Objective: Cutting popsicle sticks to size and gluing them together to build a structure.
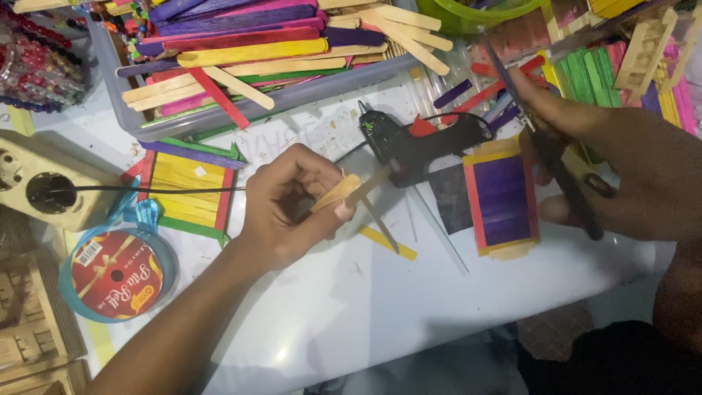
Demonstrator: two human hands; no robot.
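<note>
- The plain pale wooden craft stick, flat and narrow, sits pinched between the thumb and fingers of my left hand, near the middle of the white table.
- My left hand is closed around the stick, whose free end points toward 2 o'clock, toward the black hot glue gun lying just beyond it.
- My right hand, at 3 o'clock, is wrapped around a pair of dark-handled scissors whose blades point to 11 o'clock; I cannot tell whether the blades are apart or together.
- To do this well, I judge I should keep my thumb clear of the stick's free end, hold the stick level, and keep the blades square to it.
- At 12 o'clock a grey plastic tray holds a loose heap of long craft sticks in purple, pink, yellow, red and bare wood.
- At 1 o'clock a green plastic bowl shows only its rim; what is in it is hidden.
- Between the scissors and the glue gun lies a purple stick panel with a yellow and red frame.
- At 8 o'clock rests a blue ribbon spool with a red label.
</note>
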